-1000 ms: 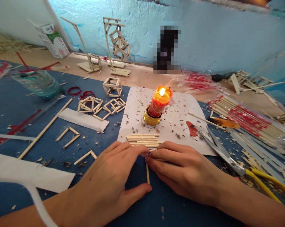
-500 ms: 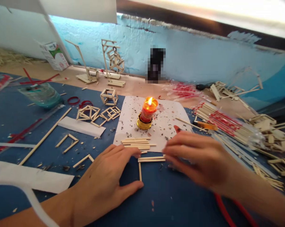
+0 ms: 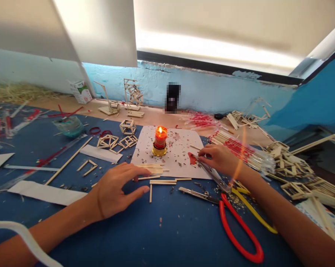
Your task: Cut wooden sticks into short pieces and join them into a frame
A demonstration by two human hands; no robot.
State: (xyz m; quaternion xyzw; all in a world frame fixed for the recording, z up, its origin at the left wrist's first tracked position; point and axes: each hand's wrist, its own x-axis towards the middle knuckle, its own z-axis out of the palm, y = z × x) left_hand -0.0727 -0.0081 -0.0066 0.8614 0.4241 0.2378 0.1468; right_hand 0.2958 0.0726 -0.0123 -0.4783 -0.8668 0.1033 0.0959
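My left hand (image 3: 116, 191) rests on the blue surface with thumb and fingers apart, holding nothing, just left of a few short sticks (image 3: 163, 182) and an upright-laid stick (image 3: 150, 193). My right hand (image 3: 217, 157) is closed beside the paper's right edge, near the scissor blades and a small red piece (image 3: 192, 158); what its fingers hold is too small to make out. A lit candle (image 3: 161, 137) stands in a gold holder on the white paper (image 3: 181, 139). A row of sticks (image 3: 153, 169) lies at the paper's front edge.
Scissors (image 3: 241, 230) with red and yellow handles and a craft knife (image 3: 198, 194) lie front right. Small stick frames (image 3: 128, 127) and a glue bowl (image 3: 69, 126) are back left. Bagged sticks (image 3: 239, 146) lie on the right, a dark phone-like object (image 3: 173, 98) behind.
My right hand has moved away from the short sticks to the right, toward the scissors and the paper's edge. The view has tilted up and widened, showing the scissors and knife.
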